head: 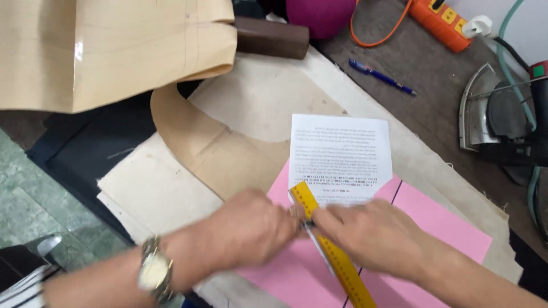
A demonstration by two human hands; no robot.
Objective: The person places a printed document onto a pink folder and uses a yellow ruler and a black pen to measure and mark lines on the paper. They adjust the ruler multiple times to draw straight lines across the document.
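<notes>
Bright, even light (hands motion-blurred)

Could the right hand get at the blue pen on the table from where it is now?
Probably yes. The right hand rests on the yellow ruler, and only flat paper and cloth lie between it and the blue pen, which lies in the open on the table.

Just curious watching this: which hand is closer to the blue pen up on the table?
Right. The right hand lies on the yellow ruler, below the blue pen; the left hand sits farther left, also far below.
</notes>
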